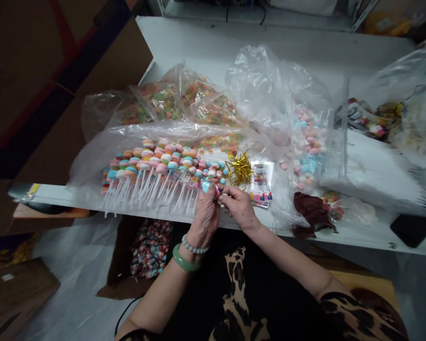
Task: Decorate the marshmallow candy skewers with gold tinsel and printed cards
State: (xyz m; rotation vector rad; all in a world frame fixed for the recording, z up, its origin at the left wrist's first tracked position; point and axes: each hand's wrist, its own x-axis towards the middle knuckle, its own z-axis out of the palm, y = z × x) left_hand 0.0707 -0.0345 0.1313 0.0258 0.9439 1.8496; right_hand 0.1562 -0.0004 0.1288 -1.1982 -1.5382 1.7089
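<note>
My left hand (206,206), with a green bangle and a bead bracelet at its wrist, is closed on a candy pop (206,186) that shows a light blue piece on top and a pink-purple part beside it. The fingers of my right hand (237,204) pinch the same candy pop from the right; its stick and lower part are hidden. To the left lies a pile of candy pops (156,158), round pastel candies on white sticks (138,189). Just behind my hands are a bunch of gold twist ties (240,169) and a stack of printed cards (261,182).
Large clear bags of small colourful candies (206,102) and pastel candies (308,142) lie on the white table (199,35). Right are a brown cloth (308,213) and a black phone (413,229). A cardboard box of wrapped candies (151,248) stands below the edge.
</note>
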